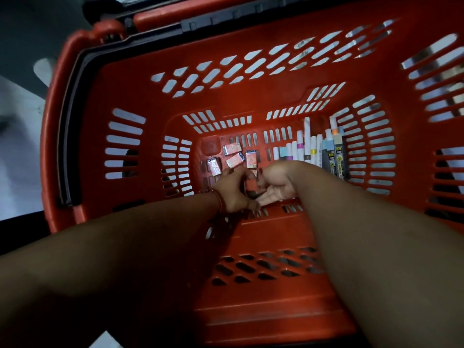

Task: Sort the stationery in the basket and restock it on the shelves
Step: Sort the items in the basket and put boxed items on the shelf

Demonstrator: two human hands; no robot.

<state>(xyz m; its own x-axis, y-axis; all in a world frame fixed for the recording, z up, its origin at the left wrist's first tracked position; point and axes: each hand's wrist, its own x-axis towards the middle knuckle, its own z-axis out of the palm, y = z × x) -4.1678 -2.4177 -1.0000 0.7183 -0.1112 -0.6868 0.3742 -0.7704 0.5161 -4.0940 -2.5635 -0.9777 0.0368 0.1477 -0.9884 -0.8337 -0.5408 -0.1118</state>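
Basket: a red slotted basket (251,79) is sitting open below the camera, with both forearms reaching down into it.
Left hand: the left hand (232,190) is curling its grip round a small packet (251,189), partly hidden, low over the basket floor; a red band (220,202) is circling the wrist.
Right hand: the right hand (276,188) is lying just beside that packet, palm up, grip wide, fingers stretching toward the left hand.
Loose stock: four wrapped packets (234,159) are lying scattered on the floor just beyond the hands.
Right side: white markers (301,146) with coloured bands are lying in a row, dark flat packs (337,156) lining up beside them against the wall.
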